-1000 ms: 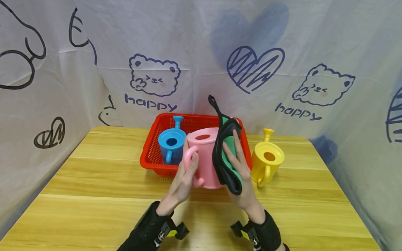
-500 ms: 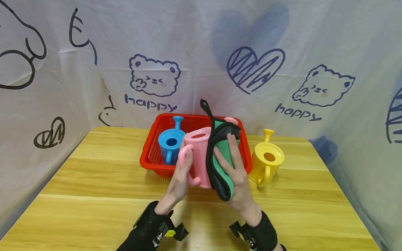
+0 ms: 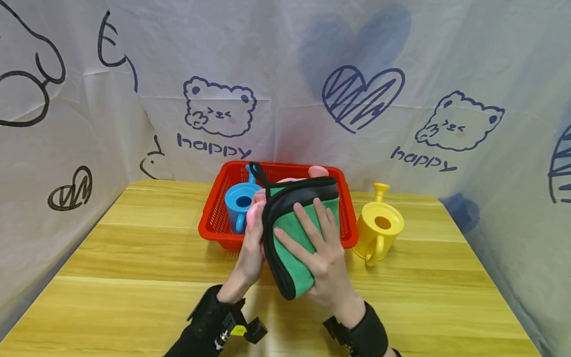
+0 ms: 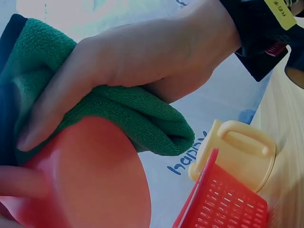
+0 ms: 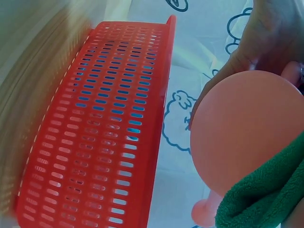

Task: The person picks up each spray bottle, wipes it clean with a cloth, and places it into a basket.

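My left hand point(image 3: 250, 258) holds a pink watering can point(image 4: 104, 175) near its handle, with the body tilted above the front of the basket. In the head view a green cloth with black edging point(image 3: 290, 270) covers most of the can. My right hand point(image 3: 327, 260) holds that cloth against the can's side, fingers spread over it. The wrist views show the can's round base, with cloth folded along it. The can's pink sprinkler head point(image 3: 318, 171) peeks out behind the cloth. Most of my left fingers are hidden behind the can.
A red basket point(image 3: 209, 225) stands behind my hands with a blue watering can point(image 3: 236, 194) in its left part. Right of the basket, a yellow watering can point(image 3: 379, 228) stands on the wooden table point(image 3: 134, 277). A drawn-on white sheet point(image 3: 285, 74) hangs behind.
The cloth and right hand have moved left and down across the can, turning more face-on to the head view. The can and left hand have shifted slightly left.
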Demonstrator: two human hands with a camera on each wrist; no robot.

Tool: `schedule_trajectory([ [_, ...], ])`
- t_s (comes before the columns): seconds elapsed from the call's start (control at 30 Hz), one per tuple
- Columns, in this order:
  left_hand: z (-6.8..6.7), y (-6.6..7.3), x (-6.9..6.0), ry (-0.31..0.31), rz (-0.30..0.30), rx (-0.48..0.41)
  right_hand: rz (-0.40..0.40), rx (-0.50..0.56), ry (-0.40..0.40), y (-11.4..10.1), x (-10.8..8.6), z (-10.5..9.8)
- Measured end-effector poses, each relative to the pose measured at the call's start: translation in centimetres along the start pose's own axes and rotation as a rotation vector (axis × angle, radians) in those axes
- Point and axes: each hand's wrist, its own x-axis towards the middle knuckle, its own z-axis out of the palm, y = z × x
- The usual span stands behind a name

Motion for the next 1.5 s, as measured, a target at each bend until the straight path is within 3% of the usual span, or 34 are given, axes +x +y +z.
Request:
schedule_trajectory([
  [0.27, 0.0, -0.1, 0.1, -0.006, -0.004, 0.003, 0.004, 0.014, 0.023, 0.1, 0.1, 0.0],
  [0.57, 0.4, -0.3, 0.5, -0.017, 0.164, 0.067, 0.059, 0.113, 0.095, 0.3, 0.3, 0.0],
  [0.8, 0.5, -0.4, -0.3, 0.005, 0.029, 0.122, 0.163, 0.265, 0.098, 0.6, -0.1, -0.3],
  [0.87, 0.6, -0.5, -0.4, 0.003, 0.023, 0.130, 0.193, 0.308, 0.094, 0.7, -0.1, -0.5],
  [1.13, 0.6, -0.6, -0.6, -0.021, 0.069, 0.163, 0.243, 0.446, 0.095, 1.1, 0.1, -0.9],
  [1.4, 0.5, -0.8, -0.3, -0.059, 0.140, 0.200, 0.306, 0.375, 0.113, 0.8, 0.7, -1.3],
  [1.5, 0.5, -0.8, -0.2, -0.079, 0.184, 0.208, 0.321, 0.416, 0.128, 0.9, 0.7, -1.4],
])
